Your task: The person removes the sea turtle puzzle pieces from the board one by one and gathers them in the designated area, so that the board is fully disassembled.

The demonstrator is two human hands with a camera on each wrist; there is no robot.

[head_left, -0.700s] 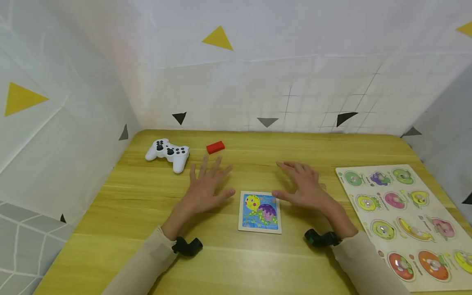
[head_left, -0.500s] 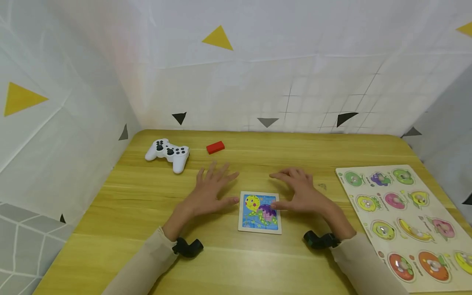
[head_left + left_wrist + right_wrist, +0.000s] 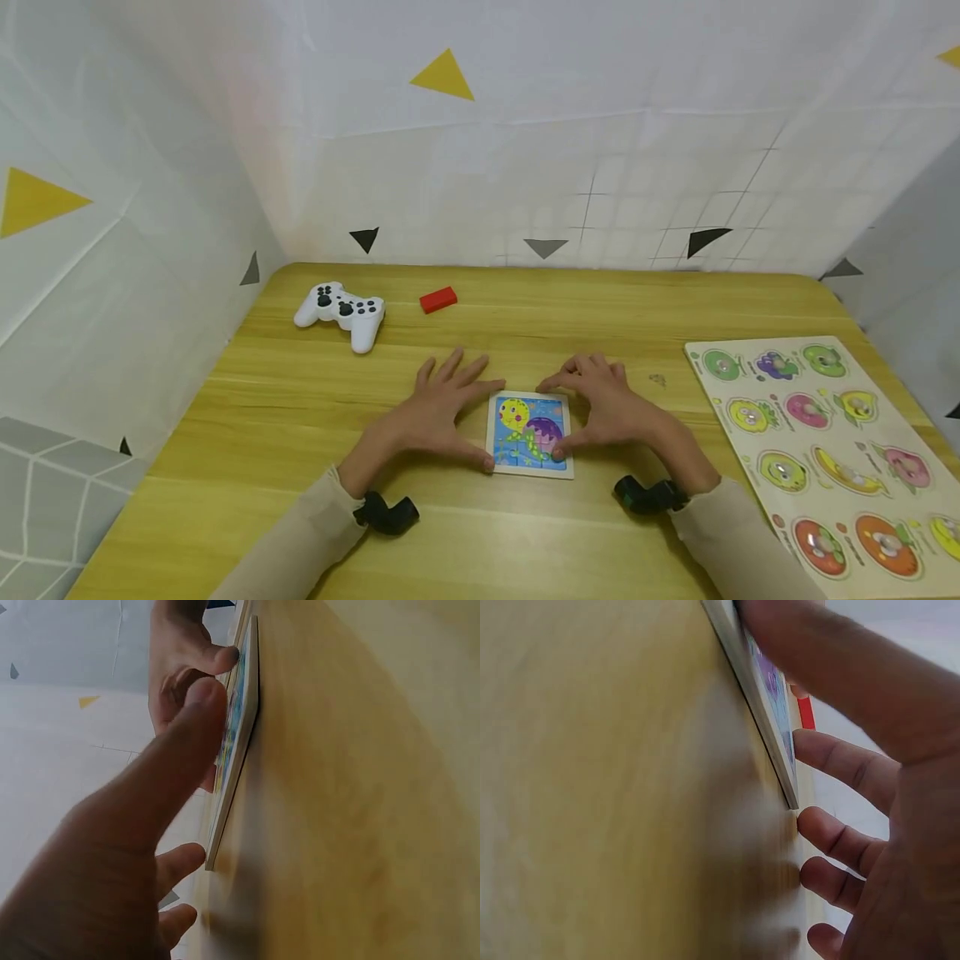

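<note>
A small square jigsaw puzzle (image 3: 534, 433) with a cartoon turtle picture and a pale frame lies flat on the table. My left hand (image 3: 431, 421) is at its left side, thumb by the lower left edge and index finger near the upper left corner. From the right, my right hand (image 3: 618, 412) reaches over the puzzle's edge, its thumb over the lower right part and index fingertip by the top edge. In the right wrist view the puzzle's edge (image 3: 759, 709) lies between thumb and fingers. Neither hand is curled round it; exact contact is hard to tell.
At the back left of the wooden table (image 3: 450, 542) sit a white game controller (image 3: 343, 312) and a red block (image 3: 438, 300). A large fruit peg puzzle board (image 3: 817, 433) covers the right side. Patterned white cloth (image 3: 480, 167) walls the table's back and sides.
Both hands have come down and inward toward the puzzle, the left moving right and the right moving left. Their thumbs are now at its lower part. The puzzle has hardly moved.
</note>
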